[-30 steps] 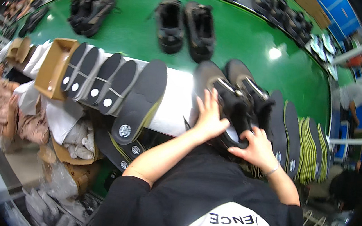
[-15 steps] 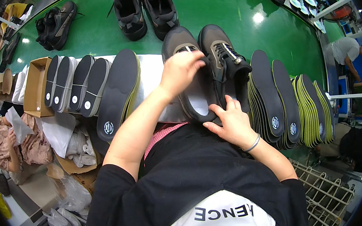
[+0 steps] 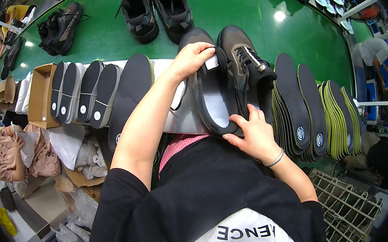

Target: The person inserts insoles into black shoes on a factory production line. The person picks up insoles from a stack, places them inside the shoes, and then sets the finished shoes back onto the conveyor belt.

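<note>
Field notes, head view. Our left hand [image 3: 192,60] grips the toe end of the dark shoe [image 3: 216,92] at about 12 o'clock from our chest, fingers curled over the upper, thumb underneath. Our right hand [image 3: 255,136] pinches the heel rim at 1 o'clock, fingers spread along the collar. The shoe lies tilted on its side on the tabletop [image 3: 175,116], opening toward us, and the pale insole [image 3: 217,105] shows inside it. Its laced partner shoe [image 3: 248,72] lies touching it on the right.

Change since a second ago: the left hand was pressed down over both shoes; it has now moved to the toe and the shoe has rolled open toward us, the lining exposed. We judge the insole is seated or being checked, though we cannot tell whether it lies fully flat at the toe.

At 3 o'clock, stacked insoles [image 3: 308,114] fan out. At 9 o'clock, more dark insoles [image 3: 88,92] beside a cardboard box [image 3: 39,95]. Finished pairs [image 3: 156,6] sit on the green belt [image 3: 269,39] at 11 o'clock.
</note>
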Tool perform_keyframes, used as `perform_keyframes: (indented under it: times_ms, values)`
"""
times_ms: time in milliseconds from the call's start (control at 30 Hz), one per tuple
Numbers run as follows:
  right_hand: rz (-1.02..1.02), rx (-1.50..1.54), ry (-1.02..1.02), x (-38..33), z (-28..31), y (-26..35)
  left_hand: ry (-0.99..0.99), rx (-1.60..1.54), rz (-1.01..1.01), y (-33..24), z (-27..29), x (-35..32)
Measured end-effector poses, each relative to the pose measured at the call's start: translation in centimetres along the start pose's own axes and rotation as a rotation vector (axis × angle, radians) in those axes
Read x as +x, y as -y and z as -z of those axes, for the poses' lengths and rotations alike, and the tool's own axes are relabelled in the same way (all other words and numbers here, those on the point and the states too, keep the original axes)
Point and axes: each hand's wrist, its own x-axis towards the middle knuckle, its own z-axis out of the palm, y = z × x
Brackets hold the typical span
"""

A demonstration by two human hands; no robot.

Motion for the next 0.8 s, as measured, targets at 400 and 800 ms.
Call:
perform_keyframes:
  times_ms: [400,800]
  values:
    - [0.1,0.001,-0.122,0.6,-1.1,0.1,-0.299,0.19,-0.276,1.8,-1.6,-0.7]
    - [0.087,0.065,-0.092,-0.8,-0.2,0.4,-0.459,0.165,-0.145,-1.6,-3.3,-3.6]
